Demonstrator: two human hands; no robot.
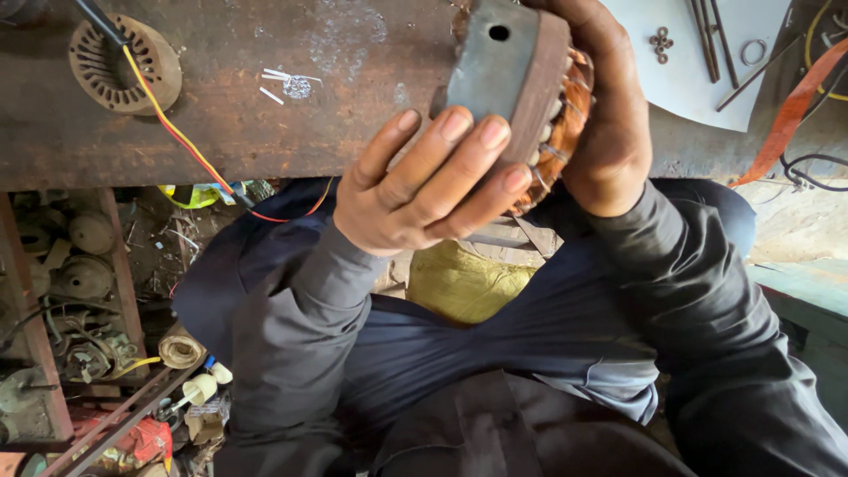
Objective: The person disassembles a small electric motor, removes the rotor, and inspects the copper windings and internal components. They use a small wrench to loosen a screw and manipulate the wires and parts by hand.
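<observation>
A round motor stator (512,75) with a grey steel face, a bolt hole and copper windings on its far side is held up on edge at the rim of a rusty workbench (265,115). My left hand (424,181) cups it from below, fingers spread over the steel face. My right hand (609,115) wraps over the copper windings from the right. Both arms wear dark sleeves.
A second stator ring (124,64) with red and yellow wires (181,137) lies at the bench's far left. Short white strips (287,84) sit mid-bench. A pale sheet (698,53) with rods, a washer and an orange strap (786,115) is right. Motor parts fill shelves (79,291) below left.
</observation>
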